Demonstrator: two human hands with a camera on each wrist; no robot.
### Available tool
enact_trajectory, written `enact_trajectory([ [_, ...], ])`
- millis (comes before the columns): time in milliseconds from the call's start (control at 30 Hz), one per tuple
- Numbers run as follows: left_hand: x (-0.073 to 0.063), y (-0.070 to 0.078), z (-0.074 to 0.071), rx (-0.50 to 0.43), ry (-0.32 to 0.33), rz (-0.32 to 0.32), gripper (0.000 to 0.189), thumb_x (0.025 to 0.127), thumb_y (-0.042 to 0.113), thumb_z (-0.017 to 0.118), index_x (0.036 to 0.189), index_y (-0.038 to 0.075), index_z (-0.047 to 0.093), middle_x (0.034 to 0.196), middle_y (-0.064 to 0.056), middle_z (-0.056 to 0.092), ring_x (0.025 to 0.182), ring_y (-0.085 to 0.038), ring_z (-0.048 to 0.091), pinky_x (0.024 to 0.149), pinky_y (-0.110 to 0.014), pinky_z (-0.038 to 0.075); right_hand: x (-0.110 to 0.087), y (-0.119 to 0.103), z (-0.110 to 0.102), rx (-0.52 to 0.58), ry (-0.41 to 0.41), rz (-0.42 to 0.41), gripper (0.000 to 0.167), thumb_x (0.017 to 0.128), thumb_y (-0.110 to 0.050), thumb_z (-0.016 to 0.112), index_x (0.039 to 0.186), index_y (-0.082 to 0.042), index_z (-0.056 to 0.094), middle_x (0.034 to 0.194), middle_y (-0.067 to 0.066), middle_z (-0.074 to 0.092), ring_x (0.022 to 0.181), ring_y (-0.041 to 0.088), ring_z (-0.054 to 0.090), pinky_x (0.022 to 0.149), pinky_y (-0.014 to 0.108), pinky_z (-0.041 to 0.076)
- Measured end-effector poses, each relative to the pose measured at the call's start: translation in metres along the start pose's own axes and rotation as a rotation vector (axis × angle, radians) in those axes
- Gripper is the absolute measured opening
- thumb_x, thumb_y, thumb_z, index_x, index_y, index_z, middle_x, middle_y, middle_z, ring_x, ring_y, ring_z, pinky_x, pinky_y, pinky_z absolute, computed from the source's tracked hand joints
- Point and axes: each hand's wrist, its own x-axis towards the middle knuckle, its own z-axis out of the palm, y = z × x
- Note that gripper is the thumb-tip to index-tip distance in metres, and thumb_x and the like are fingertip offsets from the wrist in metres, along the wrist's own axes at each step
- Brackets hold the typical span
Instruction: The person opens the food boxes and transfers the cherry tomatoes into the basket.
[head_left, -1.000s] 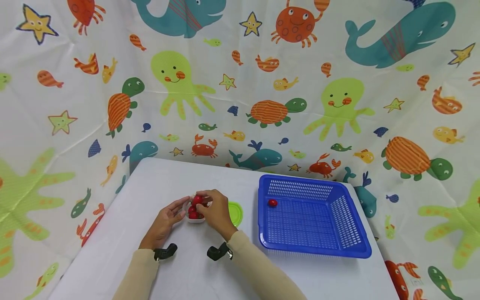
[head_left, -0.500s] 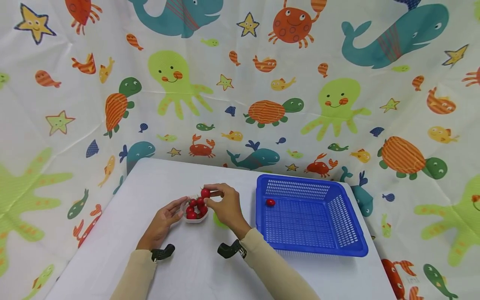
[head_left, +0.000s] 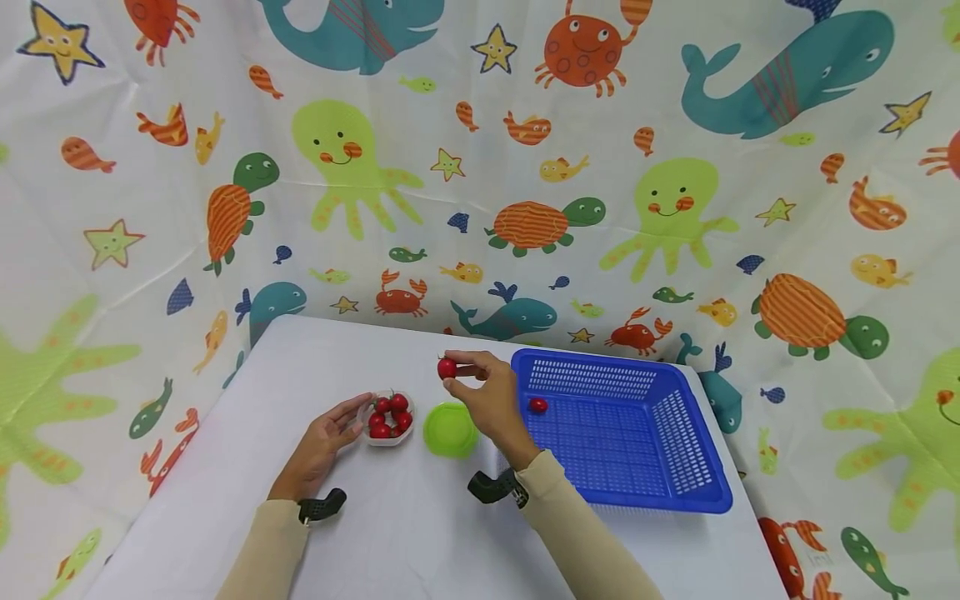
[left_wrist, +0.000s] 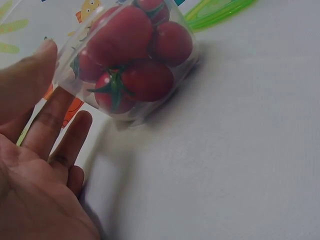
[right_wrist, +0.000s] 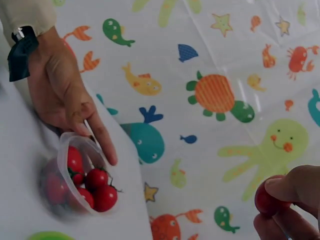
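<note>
In the head view a small clear plastic tub [head_left: 386, 442] with several cherry tomatoes [head_left: 379, 431] stands on the table at left of centre. My left hand [head_left: 318, 450] is at its left side, fingers fairly straight and fingertips right at the rim; the left wrist view shows the tomatoes [left_wrist: 148, 81] through the clear wall. Raised over the table, my right hand [head_left: 491, 398] pinches one red cherry tomato [head_left: 447, 368] between thumb and fingers. That tomato [right_wrist: 270, 196] also appears at the lower right of the right wrist view, partly covered by the thumb.
A blue plastic basket [head_left: 626, 502] stands at right, with a single cherry tomato [head_left: 537, 405] near its left wall. Between tub and basket lies a round green lid [head_left: 450, 431] on the white table [head_left: 390, 533]. A sea-animal patterned cloth [head_left: 420, 142] hangs behind.
My right hand has lifted a tomato out of the tub and moved right and up with it, uncovering the green lid. The left hand has stayed beside the tub.
</note>
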Motion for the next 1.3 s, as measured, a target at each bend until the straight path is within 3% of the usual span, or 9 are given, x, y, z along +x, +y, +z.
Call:
enact_trajectory([
  [233,0.0,0.0,0.0,-0.004,-0.013,0.013,0.061,0.108,0.028,0.064,0.164,0.016,0.041,0.174,-0.006,0.037,0.166,-0.033,0.016,0.116,-0.008,0.036,0.0,0.002,-0.021,0.017,0.013,0.023,0.038,0.092,-0.01,0.083,0.129,-0.021,0.078,0.128,0.002,0.076,0.113,0.025,0.073,0.097,0.039,0.048],
  [567,0.002,0.0,0.001,-0.008,-0.016,0.018,0.057,0.11,0.025,0.061,0.163,0.017,0.042,0.173,-0.005,0.039,0.166,-0.03,0.018,0.112,-0.004,0.036,0.002,0.018,-0.052,-0.014,0.054,0.071,0.039,0.092,-0.007,0.083,0.127,-0.023,0.078,0.127,0.0,0.075,0.111,0.021,0.074,0.102,0.043,0.05],
  [667,0.003,-0.001,0.0,-0.01,-0.016,0.021,0.058,0.11,0.025,0.061,0.163,0.016,0.042,0.173,-0.004,0.039,0.166,-0.03,0.019,0.109,-0.003,0.036,0.001,0.024,-0.062,-0.017,0.067,0.09,0.04,0.092,-0.005,0.082,0.128,-0.022,0.078,0.128,0.001,0.074,0.112,0.022,0.073,0.102,0.043,0.056],
  [1033,0.004,0.001,-0.001,-0.005,-0.011,0.007,0.061,0.109,0.028,0.062,0.165,0.016,0.039,0.174,-0.005,0.037,0.166,-0.029,0.019,0.108,-0.003,0.039,-0.007,0.042,-0.092,-0.09,0.067,0.164,0.04,0.094,-0.006,0.08,0.131,-0.02,0.076,0.132,0.005,0.071,0.116,0.025,0.073,0.087,0.037,0.066],
  [1300,0.003,0.0,0.001,0.001,-0.01,0.014,0.06,0.11,0.027,0.061,0.164,0.015,0.04,0.173,-0.003,0.039,0.166,-0.031,0.017,0.108,-0.002,0.037,-0.011,0.066,-0.112,-0.16,0.047,0.214,0.04,0.094,-0.004,0.08,0.131,-0.019,0.076,0.134,0.005,0.072,0.12,0.028,0.073,0.106,0.051,0.059],
])
